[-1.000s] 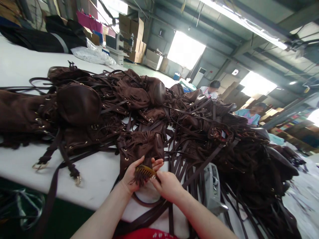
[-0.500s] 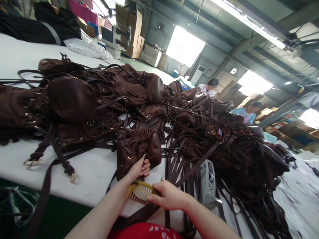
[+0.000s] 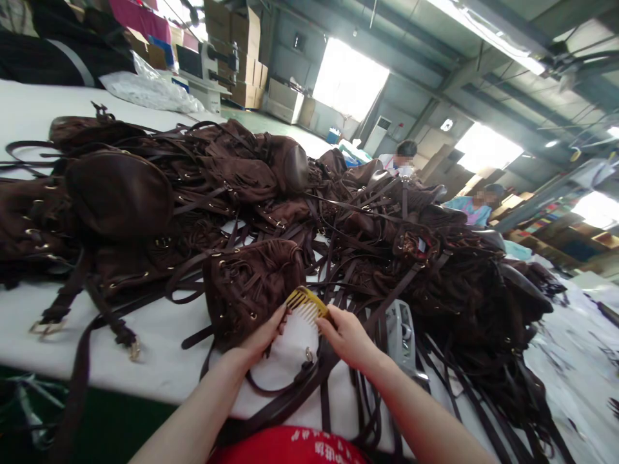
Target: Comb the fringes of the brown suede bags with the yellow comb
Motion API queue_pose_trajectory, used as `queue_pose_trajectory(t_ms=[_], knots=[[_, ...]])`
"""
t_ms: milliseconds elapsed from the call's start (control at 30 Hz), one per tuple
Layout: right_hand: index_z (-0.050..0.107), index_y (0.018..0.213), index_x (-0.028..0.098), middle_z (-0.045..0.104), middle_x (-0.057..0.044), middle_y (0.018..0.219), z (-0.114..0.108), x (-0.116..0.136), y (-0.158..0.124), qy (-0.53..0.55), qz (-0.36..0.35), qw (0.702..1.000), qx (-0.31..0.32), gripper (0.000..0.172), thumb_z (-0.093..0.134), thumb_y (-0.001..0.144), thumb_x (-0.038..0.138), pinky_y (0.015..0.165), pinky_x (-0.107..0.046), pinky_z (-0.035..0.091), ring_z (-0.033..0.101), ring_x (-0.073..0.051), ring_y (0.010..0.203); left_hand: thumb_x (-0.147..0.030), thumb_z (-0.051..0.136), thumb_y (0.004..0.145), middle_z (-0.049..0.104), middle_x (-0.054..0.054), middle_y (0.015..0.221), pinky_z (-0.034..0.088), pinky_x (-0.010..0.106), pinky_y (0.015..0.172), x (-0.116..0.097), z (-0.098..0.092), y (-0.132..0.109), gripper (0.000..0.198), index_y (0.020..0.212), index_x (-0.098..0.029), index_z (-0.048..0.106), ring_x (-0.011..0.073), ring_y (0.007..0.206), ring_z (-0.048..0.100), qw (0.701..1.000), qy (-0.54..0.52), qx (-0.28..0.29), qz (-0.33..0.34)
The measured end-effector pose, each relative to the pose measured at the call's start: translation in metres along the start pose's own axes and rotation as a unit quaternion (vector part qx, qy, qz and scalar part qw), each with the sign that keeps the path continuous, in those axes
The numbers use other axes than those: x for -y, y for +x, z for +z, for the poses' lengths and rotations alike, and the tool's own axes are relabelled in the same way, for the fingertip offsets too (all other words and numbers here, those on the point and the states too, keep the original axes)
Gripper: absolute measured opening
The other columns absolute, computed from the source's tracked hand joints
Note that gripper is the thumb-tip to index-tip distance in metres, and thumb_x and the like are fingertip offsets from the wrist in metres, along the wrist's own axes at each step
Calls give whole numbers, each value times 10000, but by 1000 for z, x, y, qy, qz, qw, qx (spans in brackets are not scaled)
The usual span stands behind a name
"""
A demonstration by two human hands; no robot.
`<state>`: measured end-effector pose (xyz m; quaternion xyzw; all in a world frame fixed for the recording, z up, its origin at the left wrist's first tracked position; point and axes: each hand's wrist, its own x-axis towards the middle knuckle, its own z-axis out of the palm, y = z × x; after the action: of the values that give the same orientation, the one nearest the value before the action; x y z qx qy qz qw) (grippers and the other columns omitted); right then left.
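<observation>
A yellow wide-toothed comb (image 3: pixel 309 301) is gripped at its right end by my right hand (image 3: pixel 347 338), its teeth pointing down and toward me. My left hand (image 3: pixel 265 335) is closed at the lower right edge of a dark brown drawstring bag (image 3: pixel 246 290), its fingertips close to the comb's left end. What exactly those fingers pinch is partly hidden. The bag lies on its side, with gathered fabric and gold eyelets. Below the hands, a dark strap with a small metal clasp (image 3: pixel 308 354) loops over the white table (image 3: pixel 169 367).
Similar brown bags are heaped to the left (image 3: pixel 118 193), behind and right (image 3: pixel 464 303), with loose straps trailing. A grey-white tool or device (image 3: pixel 401 335) lies right of my hand. Clear plastic wrap (image 3: pixel 149 90) is at the back left. Two people (image 3: pixel 403 158) are beyond the heap.
The comb has risen away from my body toward the bag's right side, carried by my right hand. My left hand has shifted slightly lower, and the bag has turned and slid left.
</observation>
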<state>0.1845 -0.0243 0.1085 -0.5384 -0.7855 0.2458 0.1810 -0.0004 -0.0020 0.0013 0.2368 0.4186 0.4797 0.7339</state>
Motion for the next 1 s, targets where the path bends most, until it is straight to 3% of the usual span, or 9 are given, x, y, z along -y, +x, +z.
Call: queue_pose_trajectory(t_ms=[100, 200, 300, 433, 567, 633, 733, 867, 1000], knots=[[521, 750, 182, 568, -1, 668, 16, -13, 28, -45, 12, 996, -82, 216, 491, 874, 357, 564, -217, 341, 503, -129, 613, -426, 634, 772, 524, -36, 586, 210, 185, 398, -3, 2, -10, 285, 841, -151, 663, 55, 432, 361, 998, 51, 21, 40], [564, 874, 178, 624, -3, 759, 33, -14, 44, 44, -11, 995, -84, 152, 581, 797, 307, 603, -212, 401, 553, -130, 662, -424, 608, 792, 501, -34, 514, 198, 193, 374, -8, 1, -17, 292, 746, -139, 656, 49, 379, 317, 996, 56, 62, 24], [585, 977, 175, 654, 0, 845, 47, -12, 53, 126, -42, 990, -50, 288, 646, 702, 234, 653, -211, 442, 588, -131, 729, -377, 616, 794, 503, -20, 475, 261, 185, 385, -9, -1, -16, 310, 611, -127, 620, 43, 363, 331, 996, 28, 82, 19], [621, 864, 148, 646, 6, 756, 63, -14, 63, 209, 20, 977, 33, 249, 693, 654, 260, 581, -205, 439, 574, -120, 651, -217, 640, 764, 607, 7, 548, 386, 192, 445, -5, -1, -11, 131, 680, -116, 653, 63, 392, 451, 999, -50, 15, -3], [603, 786, 137, 563, 49, 580, 70, -11, 65, 339, 99, 930, 99, 273, 745, 623, 303, 401, -173, 333, 441, -57, 425, -187, 604, 771, 662, 56, 607, 458, 221, 461, -11, -2, -10, 110, 762, -93, 661, 131, 487, 586, 989, -133, -10, -70], [588, 804, 141, 511, 77, 531, 70, -5, 61, 407, 117, 899, 111, 326, 766, 613, 335, 334, -167, 247, 342, -30, 347, -207, 578, 794, 665, 59, 616, 468, 222, 445, -16, -4, -9, 141, 763, -90, 651, 127, 472, 585, 980, -178, -4, -88], [579, 842, 140, 564, 58, 584, 69, 3, 50, 480, 119, 858, 140, 394, 781, 609, 387, 297, -172, 194, 295, -13, 316, -225, 551, 816, 623, 26, 554, 448, 196, 408, -18, -8, -6, 184, 701, -102, 625, 92, 410, 536, 974, -203, 26, -100], [572, 839, 132, 640, 8, 666, 73, 5, 37, 506, 123, 830, 200, 408, 777, 617, 407, 299, -172, 214, 324, -15, 321, -228, 519, 821, 539, 12, 443, 369, 195, 319, -5, -7, 0, 242, 614, -119, 585, 88, 314, 448, 973, -180, 55, -132], [557, 847, 141, 635, 19, 674, 69, 2, 29, 468, 124, 841, 243, 433, 795, 604, 409, 327, -169, 237, 346, -19, 351, -144, 517, 787, 535, 19, 436, 418, 236, 351, 3, 1, 1, 191, 604, -132, 572, 132, 342, 498, 974, -171, 48, -140]])
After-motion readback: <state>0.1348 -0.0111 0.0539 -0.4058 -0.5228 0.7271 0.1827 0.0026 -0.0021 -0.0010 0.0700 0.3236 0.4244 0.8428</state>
